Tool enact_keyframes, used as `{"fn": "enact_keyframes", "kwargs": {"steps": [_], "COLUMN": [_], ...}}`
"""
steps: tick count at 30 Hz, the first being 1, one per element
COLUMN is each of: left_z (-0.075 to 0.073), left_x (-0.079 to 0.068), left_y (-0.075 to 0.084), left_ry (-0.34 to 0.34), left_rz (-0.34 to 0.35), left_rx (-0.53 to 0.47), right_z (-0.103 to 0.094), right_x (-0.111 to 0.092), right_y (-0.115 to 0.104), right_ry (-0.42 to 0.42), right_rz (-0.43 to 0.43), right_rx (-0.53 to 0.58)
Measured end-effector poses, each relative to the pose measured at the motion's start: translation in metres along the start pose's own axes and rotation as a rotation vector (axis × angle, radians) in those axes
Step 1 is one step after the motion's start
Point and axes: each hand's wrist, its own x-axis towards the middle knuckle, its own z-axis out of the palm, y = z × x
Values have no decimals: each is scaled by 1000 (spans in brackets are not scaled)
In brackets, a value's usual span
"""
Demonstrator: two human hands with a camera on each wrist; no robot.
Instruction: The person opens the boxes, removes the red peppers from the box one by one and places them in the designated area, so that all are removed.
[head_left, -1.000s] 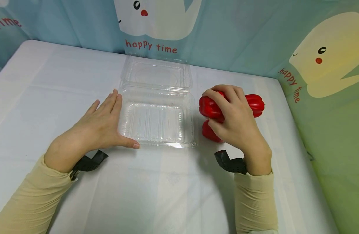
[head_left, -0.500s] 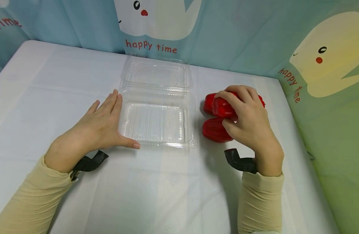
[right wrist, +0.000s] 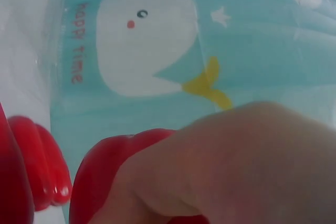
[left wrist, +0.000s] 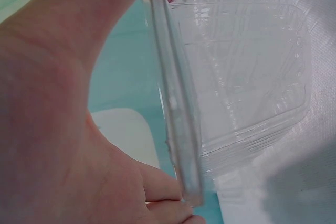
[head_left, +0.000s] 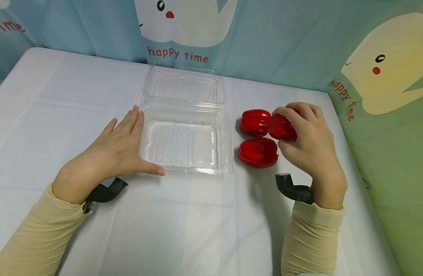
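Note:
My left hand (head_left: 111,149) lies along the left side of a clear plastic clamshell container (head_left: 153,165), fingers straight and thumb stretched along its front edge. In the left wrist view, the fingertips (left wrist: 168,211) meet the rim of the container (left wrist: 184,129). Over on the right, my right hand (head_left: 309,142) grips a red bell pepper (head_left: 281,127) from above. Left of that lie two more red bell peppers, a back one (head_left: 255,122) and a front one (head_left: 258,152). In the right wrist view, the hand (right wrist: 226,171) partly covers the gripped pepper (right wrist: 105,177).
The container's lid (head_left: 184,88) is folded back toward the curtain (head_left: 273,46) printed with cartoon shapes. A white cloth covers the table (head_left: 184,230). Whatever lies under the right hand is hidden in the head view.
My right hand has moved to the right with the gripped pepper, uncovering the two peppers beside the container. A pepper seen earlier at the far right is now hidden. My left hand stays still.

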Motion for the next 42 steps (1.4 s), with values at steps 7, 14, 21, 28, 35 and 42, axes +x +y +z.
{"fn": "enact_keyframes", "kwargs": {"steps": [7,14,21,28,35,42], "left_z": [0,0,0,0,0,0], "left_x": [-1,-1,-1,-1,-1,0], "left_y": [0,0,-1,-1,0,0], "left_ry": [-1,-1,-2,-1,-3,-7], "left_rz": [-3,-4,-1,0,-2,-1], "left_rx": [-3,-5,-5,-12,-12,-14], "right_z": [-4,-8,-8,-5,-2,3], "right_x": [-4,-8,-10,-13,-12,-11], "right_y": [15,23,34,44,48,53], "right_ry": [1,-82,-239,-418,-556,-607], "right_rz": [42,112,190,239,286,316], "right_rx": [-3,-26,-43,-34,-35,-39]}}
